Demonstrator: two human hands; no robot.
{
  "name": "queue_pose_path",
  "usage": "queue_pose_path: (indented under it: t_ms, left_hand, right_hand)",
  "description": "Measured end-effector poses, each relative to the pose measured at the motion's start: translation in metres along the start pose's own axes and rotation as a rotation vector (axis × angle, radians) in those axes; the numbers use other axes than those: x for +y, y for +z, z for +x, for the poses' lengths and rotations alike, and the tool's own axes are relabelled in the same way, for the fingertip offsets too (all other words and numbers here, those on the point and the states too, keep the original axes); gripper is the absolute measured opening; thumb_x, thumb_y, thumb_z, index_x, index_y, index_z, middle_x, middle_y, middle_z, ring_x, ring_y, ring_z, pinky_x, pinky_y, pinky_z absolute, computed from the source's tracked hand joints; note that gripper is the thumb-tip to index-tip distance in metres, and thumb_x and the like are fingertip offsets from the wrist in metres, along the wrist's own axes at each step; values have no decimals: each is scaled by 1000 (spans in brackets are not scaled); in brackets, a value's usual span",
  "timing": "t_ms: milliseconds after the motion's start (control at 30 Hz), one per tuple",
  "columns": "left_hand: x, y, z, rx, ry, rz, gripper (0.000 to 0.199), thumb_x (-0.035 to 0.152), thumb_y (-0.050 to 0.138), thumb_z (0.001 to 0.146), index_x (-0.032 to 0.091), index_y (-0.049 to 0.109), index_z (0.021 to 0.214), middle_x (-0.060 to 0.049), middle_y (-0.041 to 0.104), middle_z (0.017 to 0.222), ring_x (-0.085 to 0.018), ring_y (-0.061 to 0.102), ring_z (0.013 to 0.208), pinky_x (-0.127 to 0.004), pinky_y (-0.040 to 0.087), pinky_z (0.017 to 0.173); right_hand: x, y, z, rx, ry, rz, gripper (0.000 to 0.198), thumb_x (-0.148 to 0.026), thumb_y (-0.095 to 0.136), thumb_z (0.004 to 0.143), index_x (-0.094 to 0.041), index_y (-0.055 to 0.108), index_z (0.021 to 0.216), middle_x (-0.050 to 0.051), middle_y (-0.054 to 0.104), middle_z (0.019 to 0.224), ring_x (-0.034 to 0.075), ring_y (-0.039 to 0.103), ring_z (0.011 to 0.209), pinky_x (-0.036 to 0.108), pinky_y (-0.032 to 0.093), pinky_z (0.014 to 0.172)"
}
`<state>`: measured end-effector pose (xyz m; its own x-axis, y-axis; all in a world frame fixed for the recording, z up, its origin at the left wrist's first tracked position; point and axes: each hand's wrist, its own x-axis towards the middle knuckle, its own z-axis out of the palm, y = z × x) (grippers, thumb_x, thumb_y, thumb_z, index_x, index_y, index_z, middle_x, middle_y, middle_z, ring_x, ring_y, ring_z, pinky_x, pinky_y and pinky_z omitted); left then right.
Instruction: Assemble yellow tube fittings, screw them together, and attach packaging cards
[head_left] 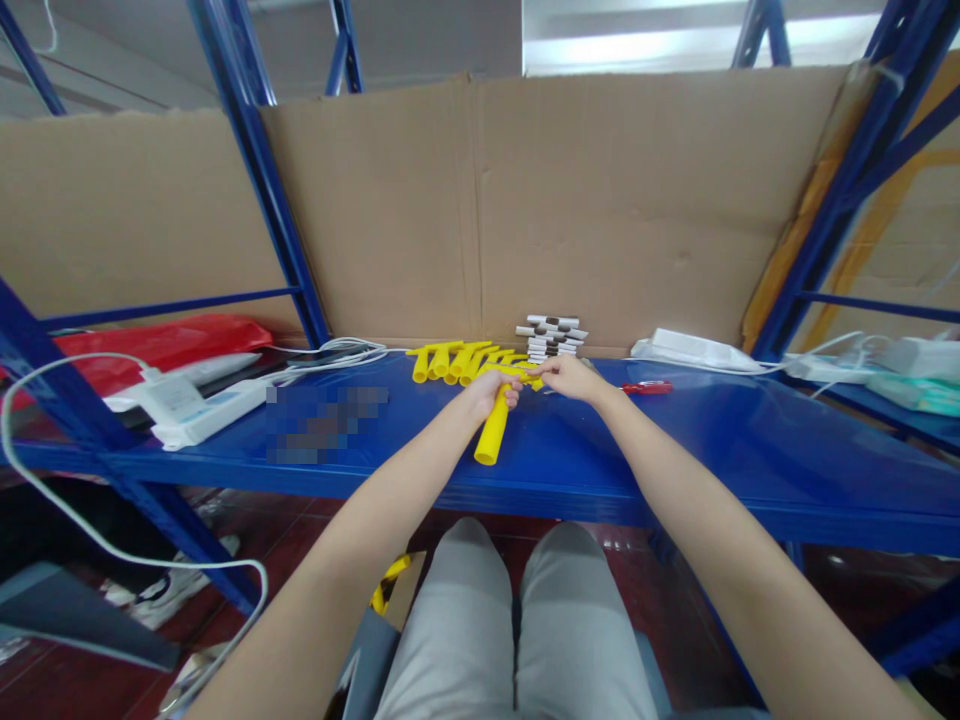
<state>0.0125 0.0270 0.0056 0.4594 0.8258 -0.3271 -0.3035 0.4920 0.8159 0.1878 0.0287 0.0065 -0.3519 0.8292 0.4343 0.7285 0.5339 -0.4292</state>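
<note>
My left hand (495,390) is closed around a yellow plastic tube (492,435), whose open round end tilts down toward me. At the tube's far end, my right hand (568,377) has its fingers curled and pressed against a thin yellow part; just what they pinch is too small to tell. Right behind the hands lies a row of several similar yellow tubes (442,362) with flat bars across their tops. Small white and dark cylinders (555,335) are stacked beyond my right hand. A red-handled tool (646,387) rests to its right.
Blue shelf (712,430) below my hands, with upright posts at both sides. A cardboard sheet (600,200) closes the back. Left are a power strip (214,412), cables and a red bag (172,345); right is a white box-like device (694,350). A blurred patch hides something left.
</note>
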Motion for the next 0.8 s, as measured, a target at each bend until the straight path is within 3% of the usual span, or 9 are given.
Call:
queue_pose_path:
  t_ms: [233, 400, 467, 600, 700, 800]
  left_hand:
    - [-1, 1, -2, 20, 13, -20, 19, 2, 39, 87, 16, 50, 87, 7, 39, 50, -5, 31, 31, -11, 26, 33]
    - [-1, -1, 2, 17, -7, -50, 17, 1, 42, 86, 17, 48, 85, 8, 39, 51, -4, 31, 32, -11, 27, 32]
    - [-1, -1, 2, 12, 3, -70, 17, 1, 43, 86, 18, 48, 84, 8, 40, 52, -4, 30, 32, -12, 26, 32]
    - [-1, 0, -1, 19, 35, -67, 18, 0, 42, 86, 18, 47, 85, 7, 40, 53, -5, 30, 32, -13, 24, 31]
    - [-1, 1, -3, 46, 38, -27, 20, 0, 39, 87, 18, 47, 88, 7, 41, 54, -5, 32, 33, -14, 26, 31]
    - [-1, -1, -3, 34, 39, -34, 20, 0, 43, 84, 18, 48, 92, 7, 42, 56, -5, 33, 34, -13, 27, 32]
  right_hand:
    - [-11, -10, -4, -126, 47, -133, 46, -4, 51, 74, -17, 79, 108, 2, 76, 74, 12, 59, 59, 22, 46, 60]
    - [-15, -15, -7, -219, 161, -159, 52, -4, 53, 75, -20, 74, 120, 1, 76, 78, 12, 60, 56, 21, 48, 59]
    - [-12, -21, -8, -247, 185, -219, 50, -6, 54, 77, -19, 74, 120, 3, 78, 86, 15, 65, 65, 22, 49, 64]
    - [8, -41, -11, -232, 250, -442, 37, -12, 58, 79, -17, 77, 110, 9, 77, 104, 20, 69, 90, 24, 50, 80]
    - [34, -56, -15, -196, 394, -547, 26, -25, 64, 80, -21, 79, 101, 9, 77, 98, 24, 70, 93, 29, 51, 81]
    - [61, -66, -21, -168, 449, -574, 23, -36, 68, 79, -23, 79, 93, 10, 76, 92, 25, 69, 92, 34, 52, 80]
